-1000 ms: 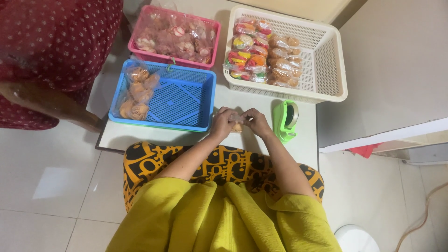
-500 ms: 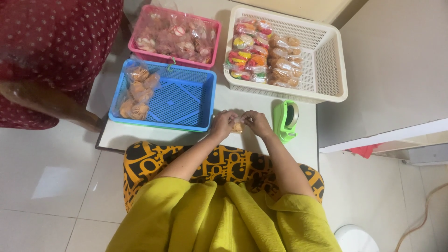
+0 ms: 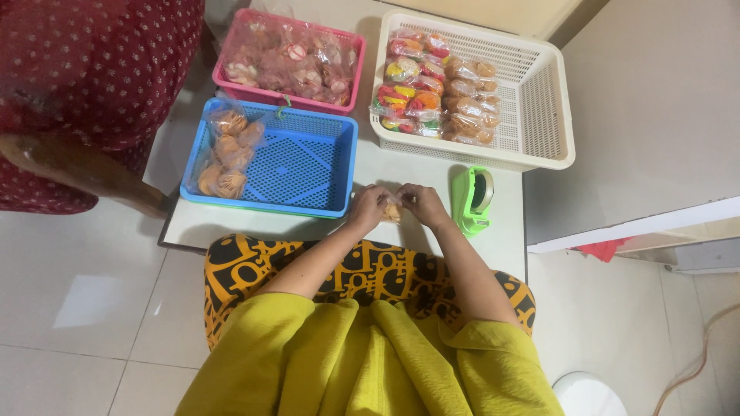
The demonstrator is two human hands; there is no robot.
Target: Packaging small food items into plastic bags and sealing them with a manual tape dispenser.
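By blue tray, L hand & R hand grip snack packet.

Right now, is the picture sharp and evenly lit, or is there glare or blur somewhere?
Head view: soft, even light; a pale glare patch on the floor tiles; the red dotted sleeve is blurred; both hands and the small snack packet are fairly sharp, faint shadow beneath the blue tray.
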